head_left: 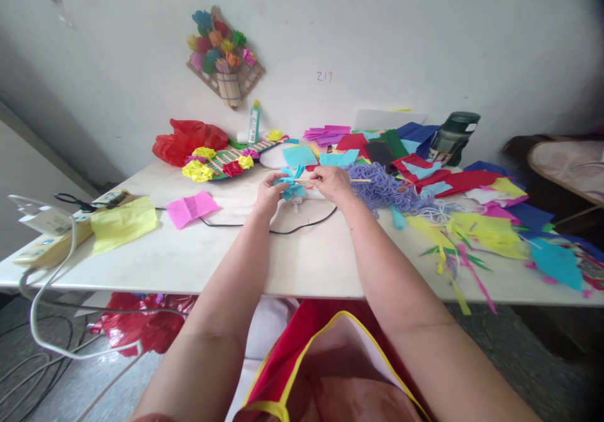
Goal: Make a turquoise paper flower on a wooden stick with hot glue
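Observation:
Above the middle of the table, my left hand [270,193] pinches the edge of a light-blue crepe paper flower [295,188]. My right hand [331,182] is closed around a thin wooden stick [361,180], which points left toward the flower and sticks out on the right. Whether the stick touches the flower I cannot tell. Just below the flower is a small whitish object [296,204], too small to name. Blue paper squares [300,156] lie behind my hands. Purple yarn [377,186] is heaped to the right of my right hand.
A black cable [302,227] crosses the table below my hands. At left are a power strip [51,249], yellow paper [123,224] and pink paper [192,209]. Behind stand a flower-covered board [221,165] and a glue bottle [254,123]. A dark bottle [454,138] leans among coloured papers at right.

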{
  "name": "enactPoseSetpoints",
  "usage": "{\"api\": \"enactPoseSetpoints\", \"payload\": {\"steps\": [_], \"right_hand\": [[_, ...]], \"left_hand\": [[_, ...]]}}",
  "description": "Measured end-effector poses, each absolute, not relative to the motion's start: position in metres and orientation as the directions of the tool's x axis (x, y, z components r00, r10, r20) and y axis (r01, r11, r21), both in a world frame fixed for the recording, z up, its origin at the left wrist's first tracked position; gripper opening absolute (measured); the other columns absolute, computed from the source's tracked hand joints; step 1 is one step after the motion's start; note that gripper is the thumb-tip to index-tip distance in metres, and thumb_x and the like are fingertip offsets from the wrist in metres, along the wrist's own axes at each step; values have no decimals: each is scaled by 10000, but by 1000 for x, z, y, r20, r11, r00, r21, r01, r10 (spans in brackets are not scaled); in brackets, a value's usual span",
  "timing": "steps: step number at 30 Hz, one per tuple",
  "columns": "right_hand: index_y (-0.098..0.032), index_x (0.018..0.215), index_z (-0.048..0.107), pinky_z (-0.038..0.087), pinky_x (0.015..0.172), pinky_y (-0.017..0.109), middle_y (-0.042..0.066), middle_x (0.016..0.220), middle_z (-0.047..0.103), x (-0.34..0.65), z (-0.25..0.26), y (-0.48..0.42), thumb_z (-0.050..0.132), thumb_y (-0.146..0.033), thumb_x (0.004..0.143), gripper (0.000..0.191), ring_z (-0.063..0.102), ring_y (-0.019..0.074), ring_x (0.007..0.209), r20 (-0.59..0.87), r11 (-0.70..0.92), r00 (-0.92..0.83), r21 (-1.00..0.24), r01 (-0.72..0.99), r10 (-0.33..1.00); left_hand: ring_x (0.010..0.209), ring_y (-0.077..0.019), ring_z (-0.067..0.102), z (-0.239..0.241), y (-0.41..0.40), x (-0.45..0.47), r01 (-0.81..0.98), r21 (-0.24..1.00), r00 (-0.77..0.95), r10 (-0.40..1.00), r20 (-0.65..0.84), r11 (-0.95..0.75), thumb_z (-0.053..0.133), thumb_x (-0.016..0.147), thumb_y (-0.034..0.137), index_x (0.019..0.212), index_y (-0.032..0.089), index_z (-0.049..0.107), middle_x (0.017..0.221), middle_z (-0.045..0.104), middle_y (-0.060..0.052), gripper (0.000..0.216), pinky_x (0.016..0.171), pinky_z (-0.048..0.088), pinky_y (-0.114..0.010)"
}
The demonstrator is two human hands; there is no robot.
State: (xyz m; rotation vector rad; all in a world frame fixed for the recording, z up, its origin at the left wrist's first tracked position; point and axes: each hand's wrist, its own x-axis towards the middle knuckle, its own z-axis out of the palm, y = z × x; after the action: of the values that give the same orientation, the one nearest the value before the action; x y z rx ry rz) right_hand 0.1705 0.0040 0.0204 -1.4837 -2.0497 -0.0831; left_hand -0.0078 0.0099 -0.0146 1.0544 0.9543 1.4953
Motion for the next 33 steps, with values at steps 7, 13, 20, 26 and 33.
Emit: {"api": "enactPoseSetpoints", "payload": {"steps": [7,13,20,26,33], "right_hand": [[-228,886,759,414,717,278,32,941,774,171,20,4,562,-233,862,199,673,188,877,505,372,-205,-256,892,838],[-234,898,762,422,723,282,40,988,773,169,23,2,555,-216,862,211,676,195,905,487,374,-228,-226,900,843],[-231,897,762,421,723,288,49,984,771,168,27,-1,542,-185,861,227,676,201,915,473,376,-248,-196,906,845],[-227,907,760,407,706,288,57,993,764,167,30,-2,541,-204,876,222,672,205,925,449,367,-263,-161,916,854],[-204,904,754,402,720,302,95,995,755,165,29,-2,536,-204,889,218,659,230,970,455,396,-299,-133,909,839]], "left_hand": [[534,-136,598,-15,11,-7,-298,941,-103,985,136,-162,733,450,194,826,149,642,640,646,4,389,487,446,-238],[511,-129,578,-14,10,-7,-299,938,-100,984,151,-174,730,450,198,826,151,645,605,625,15,389,471,419,-231],[541,-130,575,-16,11,-8,-271,944,-101,981,168,-189,730,457,196,826,156,655,618,625,13,379,486,434,-237],[531,-125,562,-17,10,-8,-269,944,-100,980,169,-191,733,451,195,881,149,669,609,620,21,437,496,443,-240],[516,-118,555,-18,12,-8,-247,950,-101,980,173,-193,729,463,194,891,145,683,597,608,25,434,499,437,-237]]}}
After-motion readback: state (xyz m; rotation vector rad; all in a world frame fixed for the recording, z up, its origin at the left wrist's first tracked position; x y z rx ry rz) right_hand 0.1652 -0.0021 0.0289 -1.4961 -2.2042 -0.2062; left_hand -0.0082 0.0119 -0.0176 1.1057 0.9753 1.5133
